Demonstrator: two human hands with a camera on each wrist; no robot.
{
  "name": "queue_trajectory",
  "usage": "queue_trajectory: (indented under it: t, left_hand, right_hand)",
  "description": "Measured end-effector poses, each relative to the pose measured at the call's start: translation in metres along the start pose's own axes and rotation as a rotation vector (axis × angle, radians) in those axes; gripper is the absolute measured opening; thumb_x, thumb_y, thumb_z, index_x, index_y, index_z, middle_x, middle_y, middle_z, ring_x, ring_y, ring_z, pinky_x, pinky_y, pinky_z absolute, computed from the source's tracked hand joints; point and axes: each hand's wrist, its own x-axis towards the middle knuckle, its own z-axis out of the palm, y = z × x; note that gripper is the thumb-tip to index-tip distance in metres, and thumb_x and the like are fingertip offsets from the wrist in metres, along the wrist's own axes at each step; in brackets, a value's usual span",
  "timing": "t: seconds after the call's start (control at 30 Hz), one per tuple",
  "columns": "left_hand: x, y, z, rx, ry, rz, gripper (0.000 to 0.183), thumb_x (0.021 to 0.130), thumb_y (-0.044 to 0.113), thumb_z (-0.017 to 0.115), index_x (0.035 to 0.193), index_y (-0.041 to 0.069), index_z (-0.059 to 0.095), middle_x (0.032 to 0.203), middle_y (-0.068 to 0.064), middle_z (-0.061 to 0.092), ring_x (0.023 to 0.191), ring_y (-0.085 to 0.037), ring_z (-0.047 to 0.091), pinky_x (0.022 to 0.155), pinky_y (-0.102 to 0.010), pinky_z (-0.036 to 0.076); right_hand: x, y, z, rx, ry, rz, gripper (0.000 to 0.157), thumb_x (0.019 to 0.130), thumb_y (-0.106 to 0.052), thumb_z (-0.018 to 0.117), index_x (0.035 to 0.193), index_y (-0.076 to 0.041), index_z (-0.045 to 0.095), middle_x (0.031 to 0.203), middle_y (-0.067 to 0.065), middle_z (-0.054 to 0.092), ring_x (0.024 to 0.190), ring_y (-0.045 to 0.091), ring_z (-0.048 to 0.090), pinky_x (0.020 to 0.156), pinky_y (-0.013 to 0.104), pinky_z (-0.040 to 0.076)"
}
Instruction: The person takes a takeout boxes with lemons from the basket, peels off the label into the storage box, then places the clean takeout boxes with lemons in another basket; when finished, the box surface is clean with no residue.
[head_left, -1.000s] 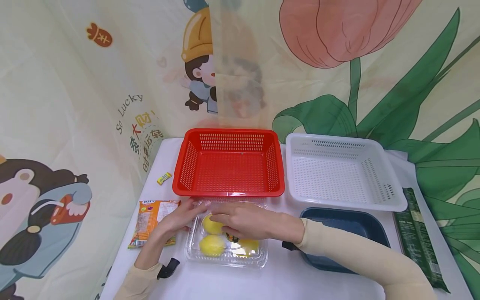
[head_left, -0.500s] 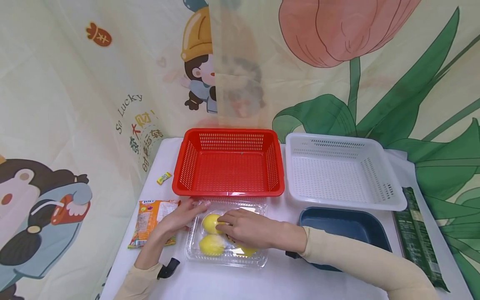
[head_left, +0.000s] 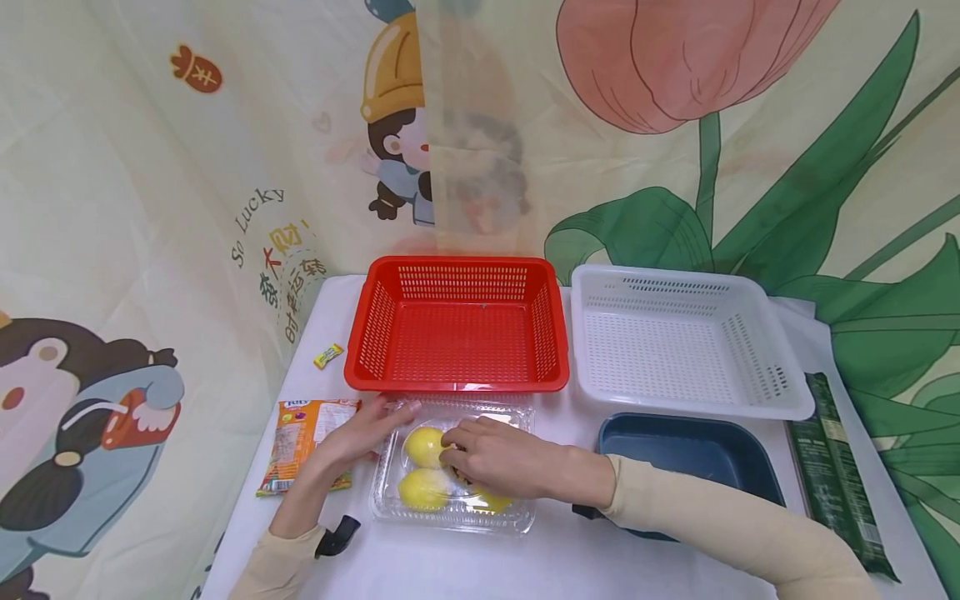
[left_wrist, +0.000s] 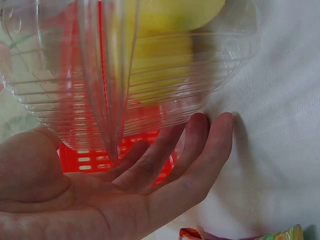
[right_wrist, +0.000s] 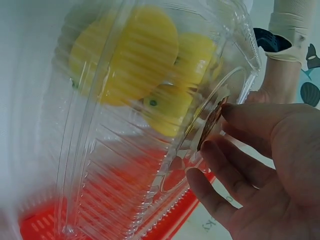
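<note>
Clear plastic box (head_left: 442, 522) of lemons (head_left: 424, 492), we saw, left hand (head_left: 367, 435) loosely spread, empty, at its ten o'clock, right hand (head_left: 501, 460) half-bent, fingertips touching its label (right_wrist: 212, 124)

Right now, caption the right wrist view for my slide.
Right-hand fingers touch the label on a clear plastic clamshell of lemons.

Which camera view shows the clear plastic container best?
The head view: it takes in nearly the whole clear plastic container, though the left hand and right hand cover parts. The left wrist view shows a ribbed part close up, cut off at the top; the right wrist view, a ribbed side and part of the lid.
</note>
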Motion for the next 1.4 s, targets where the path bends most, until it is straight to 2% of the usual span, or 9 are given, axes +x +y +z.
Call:
queue_trajectory:
  t: [0.3, 0.57, 0.87, 1.13, 1.4]
  left_hand:
    - [0.0028, -0.0023, 0.0004, 0.008, 0.005, -0.017, 0.075, 0.097, 0.055, 0.059, 0.158, 0.025, 0.026, 0.152, -0.019, 0.046, 0.135, -0.044, 0.042, 0.079, -0.044, 0.054]
    - [0.0007, -0.0013, 0.0000, 0.006, 0.000, -0.006, 0.076, 0.097, 0.055, 0.059, 0.158, 0.025, 0.025, 0.152, -0.019, 0.046, 0.133, -0.043, 0.044, 0.077, -0.042, 0.055]
    - [0.0008, -0.0013, -0.0009, 0.007, -0.007, -0.006, 0.076, 0.097, 0.056, 0.059, 0.158, 0.025, 0.025, 0.154, -0.020, 0.043, 0.137, -0.046, 0.040, 0.079, -0.048, 0.056]
    - [0.0013, -0.0010, -0.0012, 0.018, -0.004, 0.004, 0.077, 0.097, 0.055, 0.060, 0.159, 0.027, 0.024, 0.159, -0.019, 0.035, 0.137, -0.046, 0.039, 0.078, -0.048, 0.057]
    - [0.0016, 0.0003, -0.0018, 0.012, -0.011, -0.006, 0.077, 0.097, 0.056, 0.060, 0.158, 0.026, 0.025, 0.156, -0.019, 0.041, 0.138, -0.047, 0.038, 0.078, -0.048, 0.056]
  right_hand:
    - [-0.0010, 0.0014, -0.0002, 0.013, -0.007, 0.014, 0.023, 0.097, -0.026, 0.070, 0.118, -0.018, 0.073, 0.119, -0.002, 0.070, 0.113, 0.013, 0.062, 0.105, 0.028, 0.051]
    - [-0.0016, 0.0012, -0.0010, -0.006, -0.017, 0.038, 0.018, 0.098, -0.028, 0.068, 0.113, -0.019, 0.073, 0.111, -0.005, 0.070, 0.108, 0.013, 0.062, 0.103, 0.030, 0.051]
    - [-0.0039, 0.0011, -0.0015, 0.031, -0.028, 0.105, 0.027, 0.096, -0.032, 0.071, 0.119, -0.018, 0.071, 0.118, -0.002, 0.068, 0.110, 0.016, 0.062, 0.101, 0.033, 0.054]
    - [-0.0040, 0.0002, -0.0024, 0.040, -0.027, 0.118, 0.027, 0.095, -0.032, 0.073, 0.117, -0.017, 0.072, 0.112, -0.002, 0.068, 0.102, 0.013, 0.061, 0.096, 0.030, 0.055]
    - [-0.0038, -0.0012, -0.0022, 0.040, 0.003, 0.125, 0.022, 0.094, -0.029, 0.073, 0.113, -0.019, 0.072, 0.109, -0.002, 0.066, 0.100, 0.014, 0.059, 0.091, 0.031, 0.053]
